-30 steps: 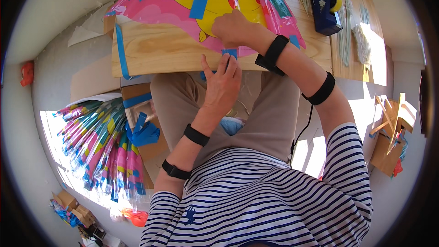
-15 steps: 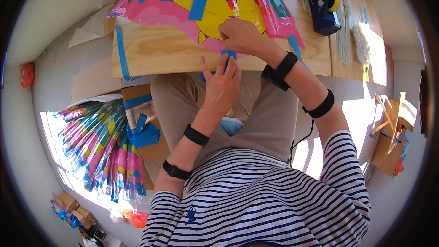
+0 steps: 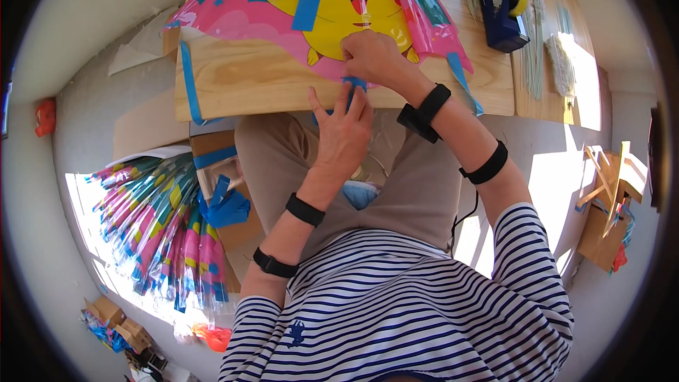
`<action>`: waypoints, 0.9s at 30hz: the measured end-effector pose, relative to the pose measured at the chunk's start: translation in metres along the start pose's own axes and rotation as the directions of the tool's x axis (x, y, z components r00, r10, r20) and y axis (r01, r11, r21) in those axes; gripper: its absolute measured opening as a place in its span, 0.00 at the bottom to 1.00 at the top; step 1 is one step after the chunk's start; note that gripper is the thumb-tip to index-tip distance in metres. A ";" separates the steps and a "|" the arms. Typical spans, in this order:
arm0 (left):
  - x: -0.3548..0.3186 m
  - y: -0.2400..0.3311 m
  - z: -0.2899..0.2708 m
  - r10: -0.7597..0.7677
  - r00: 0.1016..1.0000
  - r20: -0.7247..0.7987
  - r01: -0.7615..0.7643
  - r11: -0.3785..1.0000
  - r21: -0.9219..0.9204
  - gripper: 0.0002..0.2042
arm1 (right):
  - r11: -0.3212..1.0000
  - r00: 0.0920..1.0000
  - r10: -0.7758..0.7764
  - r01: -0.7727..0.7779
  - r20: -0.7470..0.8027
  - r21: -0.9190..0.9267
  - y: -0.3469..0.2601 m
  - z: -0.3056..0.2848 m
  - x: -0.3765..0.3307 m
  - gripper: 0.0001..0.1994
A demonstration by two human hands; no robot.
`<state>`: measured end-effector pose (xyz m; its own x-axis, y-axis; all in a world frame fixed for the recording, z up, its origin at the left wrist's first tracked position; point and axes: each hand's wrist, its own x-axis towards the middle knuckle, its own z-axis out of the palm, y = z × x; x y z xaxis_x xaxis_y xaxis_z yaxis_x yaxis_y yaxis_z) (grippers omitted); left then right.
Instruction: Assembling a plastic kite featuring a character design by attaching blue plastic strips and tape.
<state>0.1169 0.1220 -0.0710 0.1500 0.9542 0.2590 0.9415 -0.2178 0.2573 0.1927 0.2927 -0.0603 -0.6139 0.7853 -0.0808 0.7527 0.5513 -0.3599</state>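
A glossy plastic sheet, printed pink and teal with a yellow cartoon figure, lies on the wooden table. At its lower edge, my right hand is curled closed with the knuckles up; what its fingers grip is hidden beneath it. Just nearer to me, my left hand has its fingertips on a blue strip at the table's front edge. One finger is held out to the left, and the thumb is hidden. Another blue strip lies across the figure.
A dark blue tape dispenser with yellow tape stands at the right, beside thin pale sticks. On my left, a fan of folded printed sheets rests low by a cardboard box. A wooden stool is at the far right.
My right hand has shifted slightly, and its forearm has come a little inward. The left hand keeps its place on the blue strip. The whole view has shifted slightly.
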 end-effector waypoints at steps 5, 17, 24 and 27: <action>0.002 -0.001 -0.001 0.006 1.000 0.015 -0.006 1.000 0.019 0.25 | 0.994 0.993 0.091 -0.095 -0.070 -0.053 0.001 0.002 0.004 0.10; 0.001 0.001 -0.002 -0.001 1.000 -0.021 0.001 1.000 0.015 0.19 | 0.962 0.930 0.227 -0.169 -0.289 0.213 0.032 -0.025 -0.022 0.08; -0.001 0.001 -0.002 -0.027 0.997 0.079 0.022 0.998 0.054 0.25 | 0.832 0.464 0.550 -0.372 -0.694 0.411 0.160 -0.091 -0.093 0.13; 0.000 0.001 0.002 -0.017 0.996 0.086 0.013 0.999 0.048 0.26 | 0.689 0.299 0.725 -0.322 -0.621 0.649 0.227 -0.120 -0.116 0.15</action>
<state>0.1188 0.1225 -0.0725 0.1590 0.9719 0.1738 0.9568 -0.1950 0.2155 0.4636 0.3602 -0.0207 0.5100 0.8090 0.2923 0.5616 -0.0557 -0.8255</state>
